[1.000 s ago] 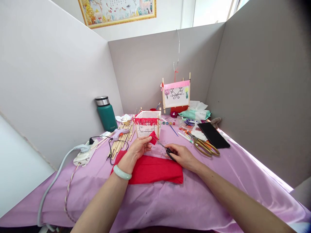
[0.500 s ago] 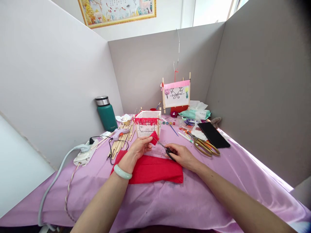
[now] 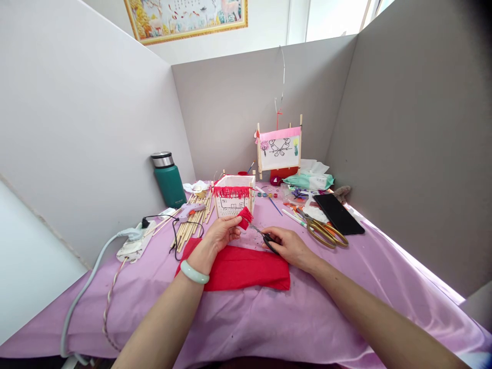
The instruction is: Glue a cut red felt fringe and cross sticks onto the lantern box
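Observation:
My left hand (image 3: 220,236) pinches a small folded piece of red paper (image 3: 245,217) just in front of a white paper box with a red fringe (image 3: 233,197). My right hand (image 3: 290,247) grips small black-handled scissors (image 3: 263,236), whose blades point at the red piece. A larger sheet of red paper (image 3: 242,267) lies flat on the purple cloth under both hands. A pale green bangle (image 3: 193,274) circles my left wrist.
Gold scissors (image 3: 325,231) and a black phone (image 3: 337,213) lie to the right. A glue gun (image 3: 190,210) rests on wooden sticks (image 3: 191,221), beside a power strip (image 3: 135,243) and a green flask (image 3: 168,179). A finished lantern (image 3: 278,148) and tissue pack (image 3: 308,180) stand behind. Grey partitions enclose the table.
The scissors and my right hand have shifted slightly; the red piece stays pinched in my left hand. Nothing else has moved.

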